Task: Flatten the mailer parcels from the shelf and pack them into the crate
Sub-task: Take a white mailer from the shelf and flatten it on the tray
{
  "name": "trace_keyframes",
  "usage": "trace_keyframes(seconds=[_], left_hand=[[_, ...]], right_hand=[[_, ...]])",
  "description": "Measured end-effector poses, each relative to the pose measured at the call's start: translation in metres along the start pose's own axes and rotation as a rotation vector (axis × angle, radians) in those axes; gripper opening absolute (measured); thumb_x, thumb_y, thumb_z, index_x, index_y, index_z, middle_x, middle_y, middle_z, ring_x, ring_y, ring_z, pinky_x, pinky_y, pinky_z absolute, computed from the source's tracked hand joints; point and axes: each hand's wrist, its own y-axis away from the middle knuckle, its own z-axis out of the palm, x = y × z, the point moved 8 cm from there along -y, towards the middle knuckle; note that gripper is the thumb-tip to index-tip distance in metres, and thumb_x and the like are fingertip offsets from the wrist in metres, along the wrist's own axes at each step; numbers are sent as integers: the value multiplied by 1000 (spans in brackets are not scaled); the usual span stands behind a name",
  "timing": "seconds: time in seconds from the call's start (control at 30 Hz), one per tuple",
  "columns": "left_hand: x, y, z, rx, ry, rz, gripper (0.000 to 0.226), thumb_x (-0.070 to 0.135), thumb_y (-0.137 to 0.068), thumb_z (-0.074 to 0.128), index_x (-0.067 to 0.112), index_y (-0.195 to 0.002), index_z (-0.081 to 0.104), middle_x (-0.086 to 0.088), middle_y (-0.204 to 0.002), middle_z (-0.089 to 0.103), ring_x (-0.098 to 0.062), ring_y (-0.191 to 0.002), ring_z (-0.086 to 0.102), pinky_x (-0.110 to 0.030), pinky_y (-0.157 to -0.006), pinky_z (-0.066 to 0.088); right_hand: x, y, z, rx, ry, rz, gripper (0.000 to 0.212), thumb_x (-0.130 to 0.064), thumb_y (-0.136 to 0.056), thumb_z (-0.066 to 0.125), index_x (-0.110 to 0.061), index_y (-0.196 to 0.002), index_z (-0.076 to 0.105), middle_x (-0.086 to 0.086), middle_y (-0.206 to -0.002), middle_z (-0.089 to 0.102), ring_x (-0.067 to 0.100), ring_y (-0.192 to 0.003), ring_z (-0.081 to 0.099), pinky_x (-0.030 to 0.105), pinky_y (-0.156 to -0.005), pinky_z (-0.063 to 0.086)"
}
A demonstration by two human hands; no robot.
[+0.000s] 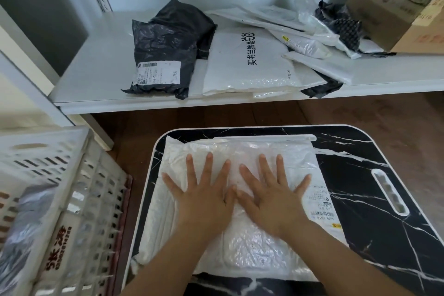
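Both palms press flat, fingers splayed, left hand beside right hand, on a white mailer lying on the marble-patterned table. At nine o'clock, the white crate holds packed parcels. More mailers lie at twelve o'clock on the shelf.

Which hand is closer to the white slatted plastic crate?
Left. The left hand presses the white mailer on the side towards the crate; the right hand lies beyond it.
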Motion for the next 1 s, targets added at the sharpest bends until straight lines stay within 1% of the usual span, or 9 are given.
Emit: trace_keyframes(seconds=[0.07,0.13,0.17,0.23,0.47,0.6,0.77,0.9,1.0], left_hand=[[1,29,-3,70,16,24,53,61,-93,6,51,-144,-4,9,-158,-9,-37,-144,-14,-78,-96,-8],[-1,56,13,7,26,44,55,65,-93,18,48,-145,25,5,-156,26,-40,-142,19,-79,-92,9],[-5,67,23,-22,1,36,58,69,-91,22,46,-143,31,4,-153,34,-39,-140,26,-79,-91,13],[-11,80,36,-38,-16,5,67,77,-85,25,45,-144,30,5,-152,35,-37,-138,27,-80,-90,15],[-11,84,42,-36,17,6,73,80,-83,25,45,-147,22,5,-156,26,-39,-141,23,-83,-91,11],[-11,83,47,-35,19,10,73,78,-83,27,43,-147,21,4,-157,24,-40,-142,20,-84,-91,10],[-9,82,39,-21,27,39,66,73,-88,23,41,-146,29,-1,-156,28,-40,-142,21,-81,-93,13],[3,59,17,85,84,61,50,50,-97,21,39,-145,30,2,-157,25,-33,-145,13,-75,-101,9],[14,35,17,82,104,80,51,44,-96,21,37,-146,28,4,-156,27,-32,-145,17,-74,-99,12]], right_hand=[[-3,29,5,78,25,-22,59,-76,-84,2,-61,-140,-10,-9,-153,-30,27,-137,-38,75,-96,-19],[-2,55,17,149,65,-23,58,-78,-87,16,-58,-142,18,-3,-161,4,33,-146,-7,74,-99,-6],[1,63,27,113,70,1,61,-79,-86,23,-54,-141,29,-1,-159,18,35,-145,9,72,-99,-1],[6,73,39,104,101,39,69,-83,-82,27,-50,-142,32,2,-157,26,37,-142,22,70,-99,0],[8,78,52,112,100,56,72,-83,-82,26,-50,-146,22,0,-159,19,36,-144,16,85,-85,18],[11,75,55,129,112,49,72,-82,-83,25,-48,-146,24,1,-159,19,38,-144,18,85,-86,18],[8,77,49,187,84,32,70,-77,-88,24,-43,-149,18,3,-160,13,39,-145,13,78,-94,9],[0,51,25,291,13,33,55,-59,-98,15,-41,-150,14,-4,-161,8,30,-147,-2,69,-104,-4],[-2,25,20,271,-14,10,55,-59,-96,0,-46,-149,3,-14,-159,-4,19,-145,-20,69,-102,-15]])
